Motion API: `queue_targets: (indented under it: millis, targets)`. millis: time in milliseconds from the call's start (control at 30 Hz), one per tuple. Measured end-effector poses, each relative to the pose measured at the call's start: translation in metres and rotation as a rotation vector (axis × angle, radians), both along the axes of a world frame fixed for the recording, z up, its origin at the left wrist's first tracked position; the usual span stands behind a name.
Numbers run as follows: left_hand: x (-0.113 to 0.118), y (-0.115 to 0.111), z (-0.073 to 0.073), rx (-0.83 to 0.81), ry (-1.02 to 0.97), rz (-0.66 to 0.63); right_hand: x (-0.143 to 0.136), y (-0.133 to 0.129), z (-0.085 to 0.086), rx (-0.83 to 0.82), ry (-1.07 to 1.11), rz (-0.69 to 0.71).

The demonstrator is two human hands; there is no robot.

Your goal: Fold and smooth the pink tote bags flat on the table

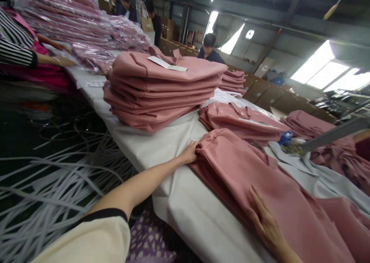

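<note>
A large pink bag [231, 166] lies flat on the cloth-covered table [138, 143] before me. At its far left corner my left hand [190, 152] is closed on the edge, fingers curled over the material. My right hand [266, 220] rests flat along the bag's near side, fingers stretched out. Just beyond lies another pink bag [245, 120] with handles and a white paper on it. Farther left stands a tall stack of pink bags [164, 89], a white tag [167, 64] on its top.
Plastic-wrapped pink bags [66, 20] are piled at the back left, beside a co-worker in a striped sleeve [17, 39]. White strips [72, 186] cover the floor at left. A blue tape dispenser [286, 137] sits at right. Cardboard boxes [266, 91] line the back.
</note>
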State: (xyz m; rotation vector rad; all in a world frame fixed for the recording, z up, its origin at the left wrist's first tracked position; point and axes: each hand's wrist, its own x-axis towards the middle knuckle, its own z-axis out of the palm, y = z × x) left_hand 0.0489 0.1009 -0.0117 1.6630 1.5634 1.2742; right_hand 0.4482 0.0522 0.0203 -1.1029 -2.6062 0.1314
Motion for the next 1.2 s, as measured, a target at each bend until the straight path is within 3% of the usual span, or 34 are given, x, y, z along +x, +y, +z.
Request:
queue_targets:
  millis: [100,167,267,400,533,600,667,733,833,900,933,1000,1133,1200]
  targets:
    - [0.002,-0.004,0.001,0.012,-0.001,0.001,-0.087,0.007,0.030,-0.047,0.064,0.138]
    - [0.001,-0.008,0.003,0.014,0.002,0.001,-0.139,0.019,0.043,-0.070,0.103,0.142]
    - [-0.005,-0.011,0.006,0.001,0.018,-0.035,-0.181,0.037,0.047,-0.170,0.093,0.162]
    - [-0.018,-0.005,0.005,-0.063,0.062,-0.147,-0.184,0.040,0.024,-0.243,-0.095,0.222]
    - [-0.032,0.011,0.002,-0.157,0.111,-0.199,-0.183,0.027,-0.001,-0.117,-0.319,0.203]
    - [-0.039,0.016,0.009,-0.191,0.141,-0.221,-0.187,0.024,-0.005,-0.080,-0.376,0.201]
    - [-0.042,0.013,0.026,-0.192,0.174,-0.201,-0.190,0.023,-0.006,-0.074,-0.389,0.200]
    - [-0.032,0.003,0.054,-0.135,0.205,-0.124,-0.191,0.025,-0.006,-0.069,-0.373,0.193]
    - [0.014,-0.020,0.097,0.041,0.248,-0.084,-0.187,0.026,-0.009,-0.120,-0.273,0.228]
    - [0.050,-0.029,0.111,0.195,0.307,-0.200,-0.180,0.027,-0.013,-0.210,-0.097,0.235]
    - [0.064,-0.030,0.109,0.274,0.375,-0.267,-0.175,0.027,-0.013,-0.247,-0.004,0.211]
    - [0.080,-0.026,0.092,0.282,0.482,-0.331,-0.163,0.028,-0.011,-0.283,0.124,0.127]
    - [0.073,-0.008,0.038,0.126,0.505,-0.248,-0.137,0.030,-0.002,-0.287,0.149,0.041]
    - [0.069,-0.006,0.024,0.150,0.481,-0.211,-0.128,0.028,-0.003,-0.213,0.053,0.067]
